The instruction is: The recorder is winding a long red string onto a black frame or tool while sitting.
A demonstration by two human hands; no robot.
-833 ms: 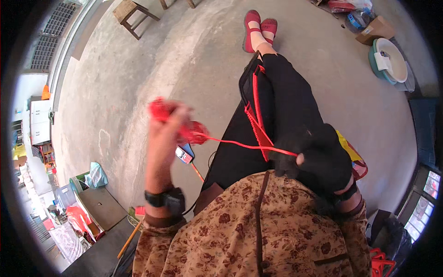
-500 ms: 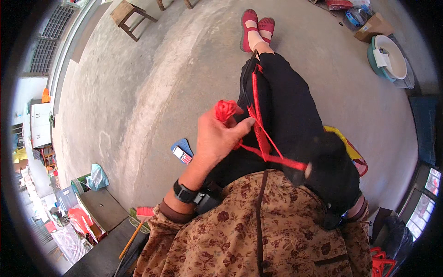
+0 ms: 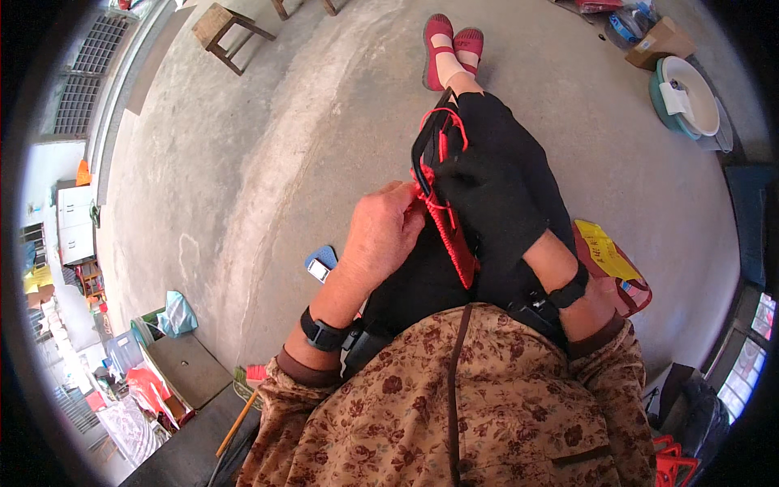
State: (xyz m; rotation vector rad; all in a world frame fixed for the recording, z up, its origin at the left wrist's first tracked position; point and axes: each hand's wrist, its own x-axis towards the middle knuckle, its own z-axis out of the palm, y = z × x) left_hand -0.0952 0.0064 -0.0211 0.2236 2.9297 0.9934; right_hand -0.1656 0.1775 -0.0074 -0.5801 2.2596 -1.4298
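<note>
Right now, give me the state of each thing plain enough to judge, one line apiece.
Left hand: bare, fingers pinched on the red cord
Right hand: black-gloved, finger closure unclear
Red cord: partly wound in tight turns, partly looped loose
Wooden stool: upright
Pale basin: nested in the green basin
Red shoes: worn

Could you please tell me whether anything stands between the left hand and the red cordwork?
Nothing visible does: the left hand pinches at the left edge of the red cordwork. The black-gloved right hand is on the other side, not between them.
</note>
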